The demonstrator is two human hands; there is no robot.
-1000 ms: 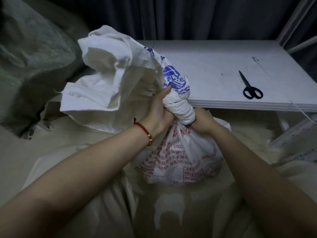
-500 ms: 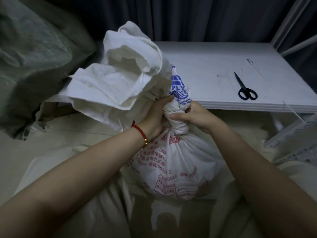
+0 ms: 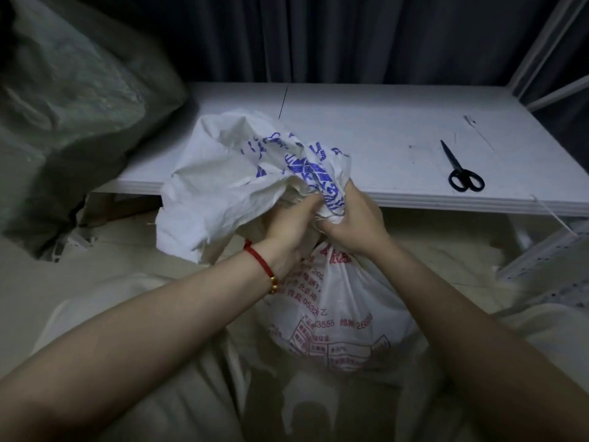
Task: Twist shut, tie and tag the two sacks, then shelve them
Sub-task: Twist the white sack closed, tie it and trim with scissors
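A white woven sack (image 3: 338, 317) with red print on its full belly stands on the floor between my arms. Its loose top (image 3: 236, 186), printed in blue, flops to the left and away from me, over the shelf edge. My left hand (image 3: 287, 228), with a red cord at the wrist, grips the gathered neck from the left. My right hand (image 3: 353, 221) grips the same twisted neck from the right, fingers curled round it. The two hands touch at the neck. A large grey-green sack (image 3: 63, 116) leans at the far left.
A low white shelf board (image 3: 398, 138) runs across just beyond the sack. Black scissors (image 3: 463, 173) lie on its right part. White metal shelf posts (image 3: 538, 52) rise at the right. Pale cloth (image 3: 143, 314) covers the floor around me. A dark curtain hangs behind.
The sack's loose top has dropped from upright to lying left and forward over the shelf edge. My hands have come closer together on the neck, and my view has tilted slightly.
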